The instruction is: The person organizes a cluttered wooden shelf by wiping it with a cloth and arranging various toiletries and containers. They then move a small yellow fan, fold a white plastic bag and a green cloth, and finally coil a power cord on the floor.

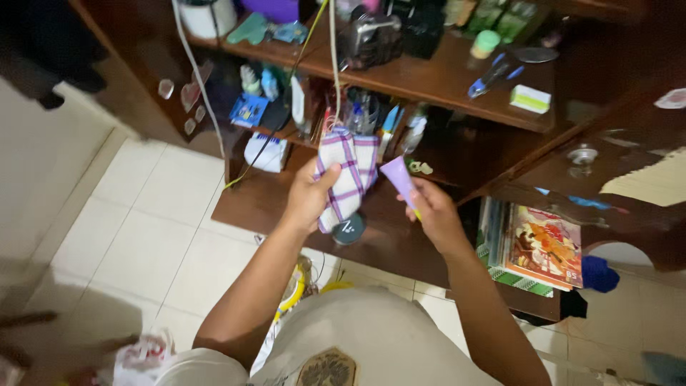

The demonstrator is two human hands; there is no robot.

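Both forearms reach forward, bent at the elbow, hands raised over the front edge of the wooden shelf (pixel 386 246). The left hand (pixel 309 196) grips a white cloth with purple checks (pixel 346 175), thumb pressed across it, folds hanging past the fingers. The right hand (pixel 432 211) pinches a lilac tube (pixel 400 180), which tilts up out of the fingertips, just beside the cloth.

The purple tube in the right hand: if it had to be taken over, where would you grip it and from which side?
Probably the upper, flat-crimped half of the purple tube, approached from above on the shelf side. The right hand already wraps its lower end, and the tube tilts up and away from it, leaving that half bare. The left hand holds a checked cloth alongside.
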